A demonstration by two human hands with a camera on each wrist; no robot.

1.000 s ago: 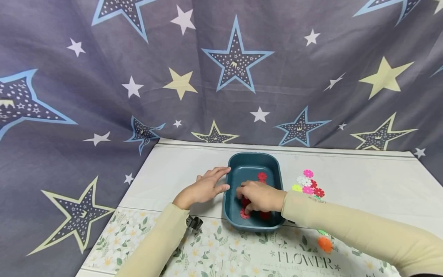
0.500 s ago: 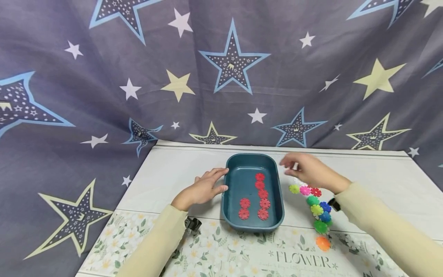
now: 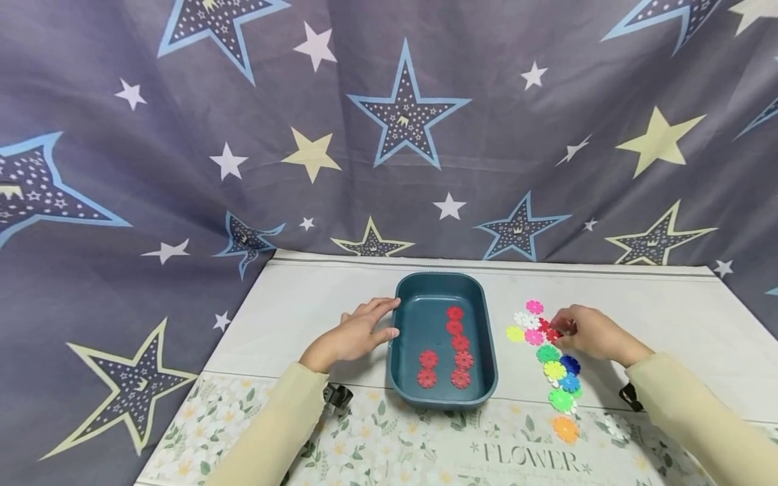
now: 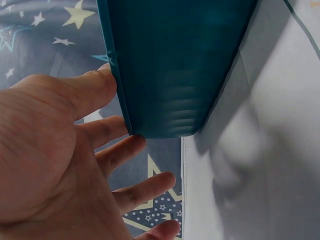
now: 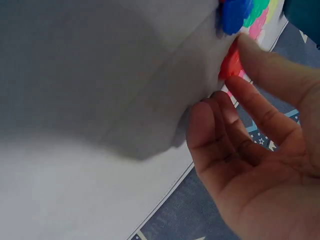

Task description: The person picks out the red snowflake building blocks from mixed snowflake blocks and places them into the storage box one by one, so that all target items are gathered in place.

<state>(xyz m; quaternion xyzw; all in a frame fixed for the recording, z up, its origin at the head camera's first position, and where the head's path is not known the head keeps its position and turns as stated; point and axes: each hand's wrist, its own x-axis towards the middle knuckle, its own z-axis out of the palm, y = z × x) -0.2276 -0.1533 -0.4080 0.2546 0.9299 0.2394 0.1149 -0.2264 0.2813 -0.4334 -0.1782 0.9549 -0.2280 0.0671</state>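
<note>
My left hand (image 3: 352, 335) lies at the left rim of a dark teal rectangular tray (image 3: 419, 320). In the left wrist view the thumb and two fingertips touch the rim while the other fingers stretch past the tray's end. Red flower-shaped discs (image 3: 460, 343) lie inside it in two columns, the right one longer. My right hand (image 3: 592, 333) is low over a mixed group of coloured flower discs. Its thumb and index finger pinch a red flower disc (image 5: 231, 62) at opposite edges, and the other fingers are curled. Another red disc (image 3: 543, 325) lies just beside it.
Pink (image 3: 534, 307), white (image 3: 526, 320), yellow, green, blue and orange discs (image 3: 566, 429) spread in a line right of the tray. The table's light cloth (image 3: 328, 277) has a floral front part. A star-patterned curtain (image 3: 389, 189) hangs behind.
My right hand has come out of the tray, leaving red discs lying there, and moved right to the loose discs, where it now pinches a red one. The left hand stays at the rim.
</note>
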